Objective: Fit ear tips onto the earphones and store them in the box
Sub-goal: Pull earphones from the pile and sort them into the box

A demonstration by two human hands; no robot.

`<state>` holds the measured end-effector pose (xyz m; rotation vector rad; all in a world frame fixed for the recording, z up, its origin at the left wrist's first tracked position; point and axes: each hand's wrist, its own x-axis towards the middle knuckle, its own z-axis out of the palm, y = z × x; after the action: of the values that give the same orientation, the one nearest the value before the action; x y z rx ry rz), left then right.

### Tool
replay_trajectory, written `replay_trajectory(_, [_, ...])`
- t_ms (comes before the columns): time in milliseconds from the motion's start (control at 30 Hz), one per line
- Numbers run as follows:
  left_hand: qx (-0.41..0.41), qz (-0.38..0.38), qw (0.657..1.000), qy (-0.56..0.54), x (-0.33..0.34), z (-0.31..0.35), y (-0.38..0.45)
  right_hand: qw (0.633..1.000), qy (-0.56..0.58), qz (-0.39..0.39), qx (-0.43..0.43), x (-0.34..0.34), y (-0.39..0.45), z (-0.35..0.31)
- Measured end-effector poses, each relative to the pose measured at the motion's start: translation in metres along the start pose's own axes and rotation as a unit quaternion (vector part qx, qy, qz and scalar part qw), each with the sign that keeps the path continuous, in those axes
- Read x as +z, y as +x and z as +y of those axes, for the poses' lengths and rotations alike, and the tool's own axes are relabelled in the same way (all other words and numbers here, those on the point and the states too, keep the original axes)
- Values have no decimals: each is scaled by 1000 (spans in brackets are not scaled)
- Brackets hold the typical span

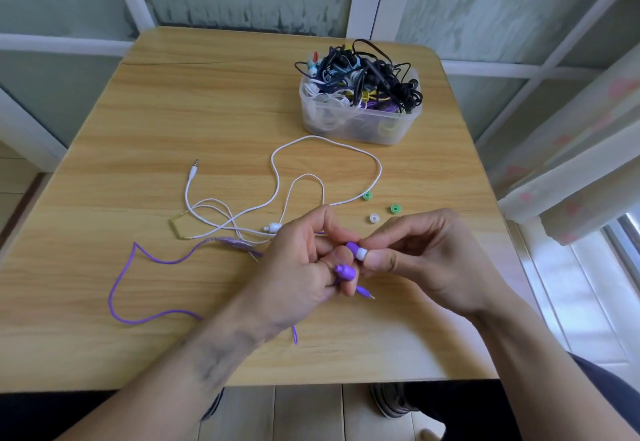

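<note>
Two green ear tips [367,196], two white ear tips [373,218], one box [360,121]

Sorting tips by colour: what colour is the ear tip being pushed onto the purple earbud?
White: the small ear tip on the purple earbud, head view.

Even, soft daylight; I see it brightest beyond the table's [173,121] right edge. Faint shadows. Wide-angle bending toward frame edges.

Single head-worn view, wide-angle, looking forward and down, close above the table [173,101], wall beyond
</note>
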<state>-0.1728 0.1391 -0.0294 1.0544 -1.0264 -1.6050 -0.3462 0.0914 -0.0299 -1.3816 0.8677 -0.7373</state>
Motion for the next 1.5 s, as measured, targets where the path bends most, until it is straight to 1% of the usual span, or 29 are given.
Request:
replay_trajectory(167, [-19, -9, 1000, -13, -2, 1, 1, 1000, 0, -12, -14, -2, 0, -2])
replay_trajectory(367, [-41, -13, 998, -43, -1, -2, 3, 1000, 2, -17, -7, -7, -1, -3])
replay_trajectory(467, [-45, 0, 998, -44, -1, -3, 3, 999, -40, -1, -19, -5, -1, -4])
replay_trajectory(600, [-54, 40, 997, -39, 1, -5, 5, 991, -117, 29, -56, -4, -5, -9])
replay_trajectory(733, [-62, 51, 996, -44, 1, -8, 7, 986, -157, 17, -59, -4, -5, -9])
replay_trajectory(900, [-53, 42, 997, -21, 2, -7, 6, 993, -115, 5, -29, -6, -6, -8])
replay_trajectory(1067, [-30, 49, 998, 0, 6, -3, 4, 996, -81, 17, -19, -5, -3, -4])
replay_trajectory(1233, [-37, 37, 998, -18, 4, -2, 4, 996, -75, 27, -28, -4, -2, -3])
replay_trajectory(1400, [-63, 14, 997, -45, -2, -6, 5, 996, -76, 28, -41, -2, -1, -3])
replay_trajectory(1500, [-63, -13, 997, -52, -1, -4, 4, 997, -67, 26, -39, -1, -2, -3])
